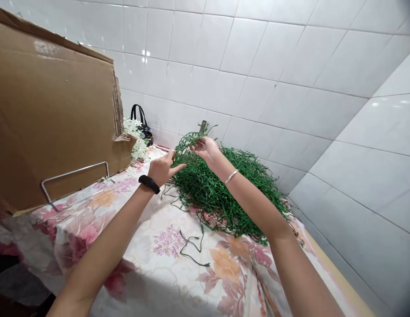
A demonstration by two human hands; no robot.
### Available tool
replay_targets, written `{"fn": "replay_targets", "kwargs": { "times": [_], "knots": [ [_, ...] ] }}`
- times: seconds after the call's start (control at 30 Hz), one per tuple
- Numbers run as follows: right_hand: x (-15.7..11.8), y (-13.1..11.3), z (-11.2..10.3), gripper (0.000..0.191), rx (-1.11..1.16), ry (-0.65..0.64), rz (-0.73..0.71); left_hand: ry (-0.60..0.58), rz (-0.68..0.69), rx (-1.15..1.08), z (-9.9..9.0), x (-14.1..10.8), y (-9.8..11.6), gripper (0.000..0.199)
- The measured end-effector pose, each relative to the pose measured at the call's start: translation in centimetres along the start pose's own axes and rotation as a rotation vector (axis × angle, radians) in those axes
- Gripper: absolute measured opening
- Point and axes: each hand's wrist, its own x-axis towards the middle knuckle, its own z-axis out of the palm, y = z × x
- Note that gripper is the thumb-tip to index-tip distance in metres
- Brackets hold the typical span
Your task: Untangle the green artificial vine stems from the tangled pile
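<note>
A large tangled heap of thin green artificial stems (pixel 205 189) lies on the flowered tablecloth against the wall. My right hand (pixel 207 149), wearing a bracelet, is raised above the heap with its fingers closed on a few stems. At the heap's left edge is my left hand (pixel 161 169), with a black band on the wrist. Its fingers curl around the near end of the lifted stems and are partly hidden, while the thumb points out to the right. A raised loop of green stems (pixel 185 144) spans the gap between both hands.
A big cardboard box (pixel 53 110) stands at the left, with a bent metal wire frame (pixel 75 171) before it. White artificial flowers (pixel 138 147) and a black bag (pixel 147 132) sit behind. Loose stems (pixel 193 255) lie on the tablecloth (pixel 152 273). Tiled walls (pixel 257 101) close off the back and right.
</note>
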Motion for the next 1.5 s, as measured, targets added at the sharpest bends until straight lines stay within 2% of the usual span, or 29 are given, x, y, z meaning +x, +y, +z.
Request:
{"fn": "replay_targets", "kwargs": {
  "times": [0.13,0.2,0.4,0.57,0.67,0.8,0.97,1.07,1.23,1.5],
  "knots": [
    [-0.1,0.0,0.0,0.015,-0.023,-0.031,0.030,0.074,-0.042,-0.253,0.1,0.6,-1.0,0.030],
    [0.1,-0.3,-0.5,0.014,-0.053,-0.048,0.051,0.095,-0.087,-0.405,0.4,1.1,-1.8,0.026],
    [0.9,-1.5,-2.2,0.021,-0.227,-0.076,0.063,0.122,-0.242,-0.847,0.8,2.2,-3.6,0.033],
    [0.9,-2.6,-2.4,0.024,-0.363,-0.108,-0.003,0.159,-0.304,-1.062,0.4,2.4,-4.1,0.033],
    [0.7,-3.5,-2.2,0.020,-0.444,-0.105,-0.089,0.178,-0.327,-1.128,0.2,2.4,-4.4,0.032],
    [0.6,-5.1,-2.3,0.013,-0.543,-0.027,-0.245,0.167,-0.361,-1.179,0.2,2.3,-4.7,0.031],
    [0.4,-7.6,-2.8,0.016,-0.589,0.071,-0.392,0.177,-0.413,-1.237,0.4,2.5,-4.8,0.025],
    [0.7,-8.8,-3.5,0.017,-0.583,0.119,-0.397,0.183,-0.421,-1.261,0.3,2.6,-4.8,0.021],
    [1.4,-9.9,-4.7,0.015,-0.574,0.102,-0.345,0.144,-0.397,-1.303,0.3,2.5,-4.4,0.019],
    [1.3,-10.9,-4.6,0.024,-0.748,0.263,-0.491,0.197,-0.388,-1.394,0.6,2.4,-4.1,0.017]
  ]
}}
